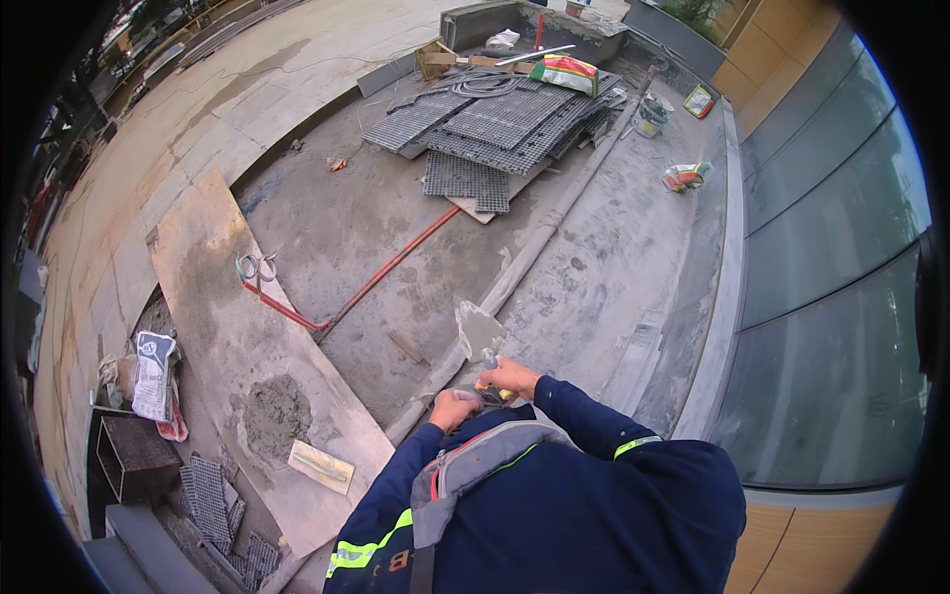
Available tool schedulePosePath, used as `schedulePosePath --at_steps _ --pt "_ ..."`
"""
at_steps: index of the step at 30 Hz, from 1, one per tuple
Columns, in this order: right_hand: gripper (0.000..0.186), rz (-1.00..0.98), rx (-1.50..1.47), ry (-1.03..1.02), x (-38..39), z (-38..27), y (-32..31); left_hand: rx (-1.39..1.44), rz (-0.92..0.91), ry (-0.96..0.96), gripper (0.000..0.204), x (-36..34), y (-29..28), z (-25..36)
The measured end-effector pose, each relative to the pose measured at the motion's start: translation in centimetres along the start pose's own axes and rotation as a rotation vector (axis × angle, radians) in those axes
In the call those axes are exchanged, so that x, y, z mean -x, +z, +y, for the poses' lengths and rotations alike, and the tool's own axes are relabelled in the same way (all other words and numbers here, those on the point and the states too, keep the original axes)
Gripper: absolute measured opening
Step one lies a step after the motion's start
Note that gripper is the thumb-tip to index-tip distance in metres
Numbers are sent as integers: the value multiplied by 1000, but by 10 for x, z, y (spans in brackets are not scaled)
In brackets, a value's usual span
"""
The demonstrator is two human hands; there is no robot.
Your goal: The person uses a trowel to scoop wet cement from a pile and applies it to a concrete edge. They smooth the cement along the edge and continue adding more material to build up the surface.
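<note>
The right hand (511, 378) grips the trowel (479, 331), best kept steady; whether the left hand (455, 409) holds something, I cannot tell.

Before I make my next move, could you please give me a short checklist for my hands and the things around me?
1. Trowel in the right hand: ok, held, blade pointing away from the body.
2. Left hand free: cannot tell, its fingers are partly hidden.
3. Grey mortar heap on the board: ok.
4. Rectangular float on the board: ok, beside the heap.
5. Ground ahead without obstacles: not ok, a red pole lies there.
</note>
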State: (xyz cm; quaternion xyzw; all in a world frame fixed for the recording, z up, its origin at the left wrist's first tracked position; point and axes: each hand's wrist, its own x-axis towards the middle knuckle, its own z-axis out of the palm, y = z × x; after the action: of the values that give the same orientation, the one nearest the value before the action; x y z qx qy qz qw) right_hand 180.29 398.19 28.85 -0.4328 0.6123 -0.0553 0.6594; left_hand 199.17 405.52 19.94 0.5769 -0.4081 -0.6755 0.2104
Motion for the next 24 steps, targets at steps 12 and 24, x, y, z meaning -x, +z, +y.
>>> schedulePosePath --at_steps 12,24 --pt "48 93 88 -85 -19 17 31 -27 139 47 23 18 -9 0" --pt "34 -173 60 14 10 -17 40 -64 89 336 20 56 -20 -19"
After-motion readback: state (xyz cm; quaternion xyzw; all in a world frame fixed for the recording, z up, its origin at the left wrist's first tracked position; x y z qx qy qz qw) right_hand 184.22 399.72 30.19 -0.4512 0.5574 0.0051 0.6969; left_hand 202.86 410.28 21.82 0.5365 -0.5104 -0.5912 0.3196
